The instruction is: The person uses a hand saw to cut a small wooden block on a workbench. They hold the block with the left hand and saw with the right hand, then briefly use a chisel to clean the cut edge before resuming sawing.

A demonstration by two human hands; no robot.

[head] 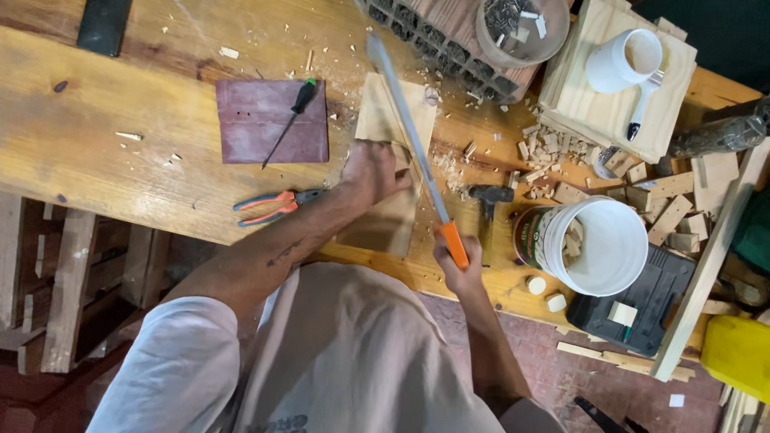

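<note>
The left hand (375,170) is pressing flat, fingers spread, on a thin wood board (391,164) that is lying in the middle of the workbench (96,120). The right hand (459,265) is gripping tight around the orange handle of a long saw (411,136), and its blade is lying across the board. Pliers (273,205) are lying to the left. A white bucket (597,244) of wood bits is sitting on the right.
</note>
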